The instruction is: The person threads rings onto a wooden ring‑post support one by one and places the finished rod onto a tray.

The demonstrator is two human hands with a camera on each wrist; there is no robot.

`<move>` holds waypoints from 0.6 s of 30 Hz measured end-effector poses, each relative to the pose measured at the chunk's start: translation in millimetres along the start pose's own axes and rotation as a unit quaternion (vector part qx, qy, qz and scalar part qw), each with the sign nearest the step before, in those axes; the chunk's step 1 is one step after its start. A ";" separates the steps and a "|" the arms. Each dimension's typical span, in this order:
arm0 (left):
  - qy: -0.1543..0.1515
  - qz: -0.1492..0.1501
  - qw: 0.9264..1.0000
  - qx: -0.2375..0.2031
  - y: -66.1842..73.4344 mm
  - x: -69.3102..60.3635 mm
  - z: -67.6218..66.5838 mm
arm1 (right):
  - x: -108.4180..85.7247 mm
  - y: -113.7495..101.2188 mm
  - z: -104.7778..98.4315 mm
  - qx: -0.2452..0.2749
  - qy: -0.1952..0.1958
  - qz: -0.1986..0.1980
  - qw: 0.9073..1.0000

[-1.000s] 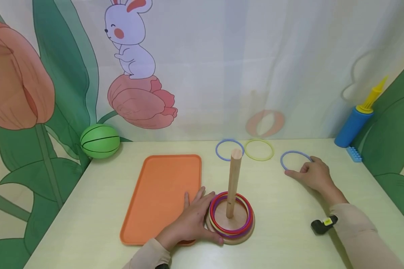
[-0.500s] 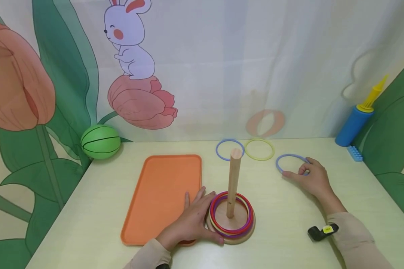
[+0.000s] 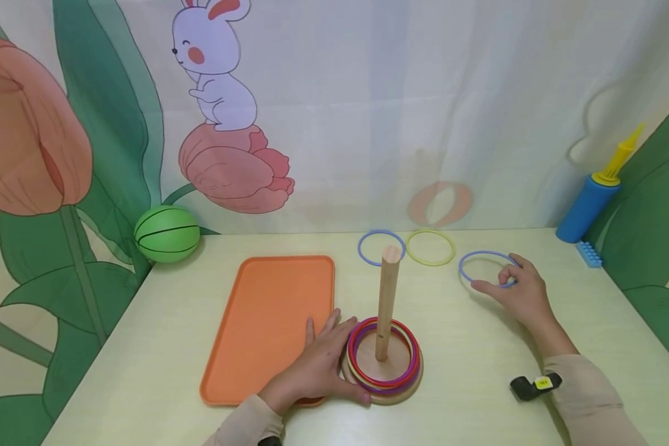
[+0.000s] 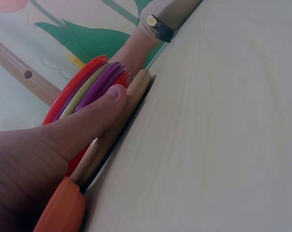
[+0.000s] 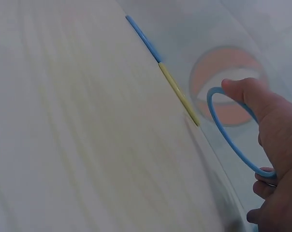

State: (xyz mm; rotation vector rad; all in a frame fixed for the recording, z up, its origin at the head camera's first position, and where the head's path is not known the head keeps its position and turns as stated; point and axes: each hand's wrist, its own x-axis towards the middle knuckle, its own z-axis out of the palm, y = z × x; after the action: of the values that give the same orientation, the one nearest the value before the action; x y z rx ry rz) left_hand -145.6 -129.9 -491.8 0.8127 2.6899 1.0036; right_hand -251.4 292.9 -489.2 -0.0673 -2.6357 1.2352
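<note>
In the head view, my right hand (image 3: 521,294) pinches a blue ring (image 3: 482,252) between thumb and fingers at the right. The right wrist view shows this blue ring (image 5: 230,140) tilted and raised above the tabletop. My left hand (image 3: 320,365) rests against the left side of the ring stand, thumb in front and index finger behind its round wooden base (image 3: 393,399). An upright wooden peg (image 3: 387,303) rises from the base. Stacked red, purple and yellowish rings (image 3: 418,356) lie around the peg. In the left wrist view, my thumb (image 4: 100,113) presses on the rings and base.
An orange tray (image 3: 279,297) lies under the left hand's outer fingers. Another blue ring (image 3: 362,255) and a yellow ring (image 3: 451,255) lie at the table's back edge. A green ball (image 3: 167,234) sits back left; a blue pump (image 3: 588,207) and light-blue block (image 3: 589,254) stand back right.
The blue ring and my right hand have shifted slightly left; the ring's tilt has changed a little. My left hand stays on the ring stand.
</note>
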 end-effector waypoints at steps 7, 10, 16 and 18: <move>-0.002 0.000 1.000 -0.005 0.8 0.9 -0.8 | -0.2 -12.5 -7.6 0.036 -0.005 0.006 0.999; -0.004 -0.001 1.000 -0.007 0.7 1.1 -1.1 | 0.4 -19.2 -11.0 0.050 -0.007 0.003 0.999; -0.003 -0.005 1.000 -0.005 0.5 1.2 -0.9 | -2.5 -40.5 -21.0 0.087 -0.010 -0.010 0.996; -0.004 -0.006 1.000 -0.004 0.5 1.4 -0.7 | -4.9 -49.4 -25.8 0.093 -0.005 -0.022 0.995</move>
State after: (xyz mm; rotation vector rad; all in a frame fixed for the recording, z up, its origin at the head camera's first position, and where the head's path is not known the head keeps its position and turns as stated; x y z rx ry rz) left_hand -146.7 -129.3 -490.9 0.7960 2.6796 1.0060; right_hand -238.0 279.8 -436.5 0.0281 -2.5041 1.4620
